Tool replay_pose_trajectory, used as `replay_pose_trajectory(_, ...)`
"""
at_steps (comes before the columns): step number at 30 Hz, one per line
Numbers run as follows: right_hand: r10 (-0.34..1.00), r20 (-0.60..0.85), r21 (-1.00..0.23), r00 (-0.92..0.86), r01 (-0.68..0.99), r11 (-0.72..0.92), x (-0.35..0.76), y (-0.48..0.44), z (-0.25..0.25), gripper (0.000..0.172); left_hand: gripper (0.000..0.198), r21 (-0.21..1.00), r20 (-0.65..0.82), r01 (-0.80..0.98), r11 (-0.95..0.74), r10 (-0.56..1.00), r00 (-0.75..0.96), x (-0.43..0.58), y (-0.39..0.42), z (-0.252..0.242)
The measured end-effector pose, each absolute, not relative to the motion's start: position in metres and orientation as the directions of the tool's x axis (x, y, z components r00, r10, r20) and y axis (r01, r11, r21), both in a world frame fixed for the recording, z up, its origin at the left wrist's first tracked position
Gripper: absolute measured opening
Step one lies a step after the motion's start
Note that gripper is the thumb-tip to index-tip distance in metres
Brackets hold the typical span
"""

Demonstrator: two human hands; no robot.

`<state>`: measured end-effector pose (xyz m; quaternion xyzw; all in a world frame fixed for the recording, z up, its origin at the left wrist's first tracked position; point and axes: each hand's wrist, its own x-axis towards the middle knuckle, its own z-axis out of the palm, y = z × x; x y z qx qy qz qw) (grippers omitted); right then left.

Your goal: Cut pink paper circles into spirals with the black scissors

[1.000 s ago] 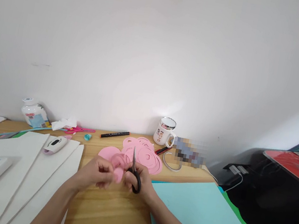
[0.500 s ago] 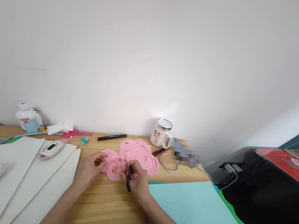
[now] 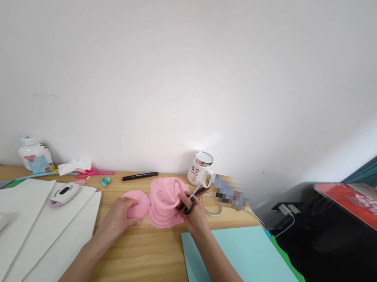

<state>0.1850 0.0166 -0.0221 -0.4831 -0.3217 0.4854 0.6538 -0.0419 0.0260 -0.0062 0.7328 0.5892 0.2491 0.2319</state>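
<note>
My right hand grips black-handled scissors and lifts the edge of a pink paper ring from a stack of pink paper rings on the wooden desk. My left hand lies on the desk with its fingers resting on a pink paper disc just left of the stack. Both hands sit at the middle of the desk, close together.
White sheets and a white device lie to the left, a light blue sheet over green paper to the right. A mug, black marker, white jar and pink scissors line the wall. A black surface stands at right.
My right hand moved away and to the right, from the loose ring near me to the pink stack, and now lifts a ring there. My left hand let go and settled onto the pink disc.
</note>
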Motion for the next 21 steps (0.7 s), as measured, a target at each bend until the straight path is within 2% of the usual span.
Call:
replay_pose_trajectory(3,0.923,-0.038,-0.984,0.382,-0.176,0.032,0.196,0.017,-0.025,0.044,0.029,0.612,0.099,0.761,-0.218,0.975,0.2,-0.043,0.028,-0.008)
replay_pose_trajectory(8,0.896,0.04,-0.999,0.442,0.021,0.034,0.214,0.02,-0.022,0.036,0.022,0.602,0.11,0.762,-0.238,0.97,0.216,-0.046,0.032,-0.011)
replay_pose_trajectory(17,0.887,0.123,-0.983,0.445,0.18,0.045,0.232,0.025,-0.016,0.028,0.016,0.585,0.128,0.76,-0.283,0.958,0.258,-0.046,0.031,-0.005)
replay_pose_trajectory(21,0.887,0.149,-0.984,0.438,0.156,0.088,0.237,0.015,-0.024,0.034,0.008,0.577,0.13,0.761,-0.297,0.953,0.274,-0.047,0.032,-0.004)
